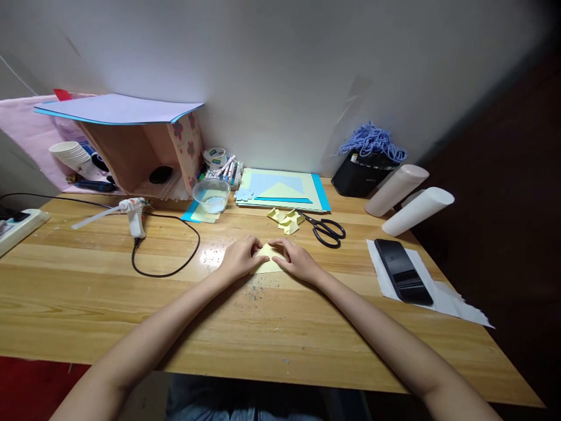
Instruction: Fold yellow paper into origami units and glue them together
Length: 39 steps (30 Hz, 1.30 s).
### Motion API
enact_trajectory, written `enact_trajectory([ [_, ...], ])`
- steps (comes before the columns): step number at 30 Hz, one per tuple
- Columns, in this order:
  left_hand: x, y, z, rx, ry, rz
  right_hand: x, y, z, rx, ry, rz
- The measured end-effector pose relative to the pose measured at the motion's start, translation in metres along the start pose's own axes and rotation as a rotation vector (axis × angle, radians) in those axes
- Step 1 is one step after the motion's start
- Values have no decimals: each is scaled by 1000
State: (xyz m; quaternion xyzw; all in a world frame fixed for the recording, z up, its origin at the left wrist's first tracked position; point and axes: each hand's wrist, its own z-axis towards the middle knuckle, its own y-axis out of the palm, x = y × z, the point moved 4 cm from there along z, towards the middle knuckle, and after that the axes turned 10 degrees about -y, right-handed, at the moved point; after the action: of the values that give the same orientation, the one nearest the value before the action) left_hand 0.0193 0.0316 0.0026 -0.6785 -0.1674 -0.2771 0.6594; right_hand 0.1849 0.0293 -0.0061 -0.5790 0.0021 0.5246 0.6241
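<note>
A small sheet of pale yellow paper [268, 266], folded to a peak at its far end, is on the wooden table in front of me. My left hand [241, 256] pinches its left side between thumb and fingers. On the right side, my right hand [297, 260] grips it the same way, both thumbs pressing near the middle. The fingers hide parts of its edges. Just beyond the hands sit several folded yellow paper pieces [287, 221], beside black-handled scissors [326, 230].
A glue gun [135, 219] with a looping cord stands left, near an open box [144, 152]. Behind are a clear bowl [211, 196], stacked coloured paper [322, 193] and a black holder with blue yarn [370, 143]. At right are white rolls [418, 210] and a phone [403, 272].
</note>
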Motion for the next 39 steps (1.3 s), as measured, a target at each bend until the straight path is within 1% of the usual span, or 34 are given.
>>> enact_trajectory([
  [4,-4,3,2,-14,-38,-26,1,-1,2,15,18,40],
  [12,-1,3,-1,-16,-39,26,0,0,5,12,79,78],
  [17,-2,5,0,-47,12,-61,3,0,4,48,102,58],
  [19,-2,5,0,-24,41,-109,4,-1,4,75,115,92],
  [21,0,3,-1,42,98,-123,5,-3,2,128,109,110],
  [23,3,-1,-4,126,204,-90,4,-8,0,213,74,79],
  [25,6,-6,-6,199,354,-17,1,-12,-3,293,-10,15],
  [27,8,-10,-9,241,525,90,-4,-14,-6,318,-132,-72],
  [29,6,-12,-10,203,678,213,-8,-12,-6,263,-246,-194],
  [32,0,-9,-11,97,787,363,-11,-6,-5,105,-326,-362],
  [34,-3,-7,-13,58,794,435,-11,-3,-3,33,-334,-398],
  [35,-4,-6,-13,50,779,452,-11,-2,-2,16,-326,-394],
  [37,-7,-5,-14,40,725,429,-10,-4,0,4,-289,-366],
  [39,-8,-5,-13,33,670,354,-9,-5,1,-5,-249,-326],
])
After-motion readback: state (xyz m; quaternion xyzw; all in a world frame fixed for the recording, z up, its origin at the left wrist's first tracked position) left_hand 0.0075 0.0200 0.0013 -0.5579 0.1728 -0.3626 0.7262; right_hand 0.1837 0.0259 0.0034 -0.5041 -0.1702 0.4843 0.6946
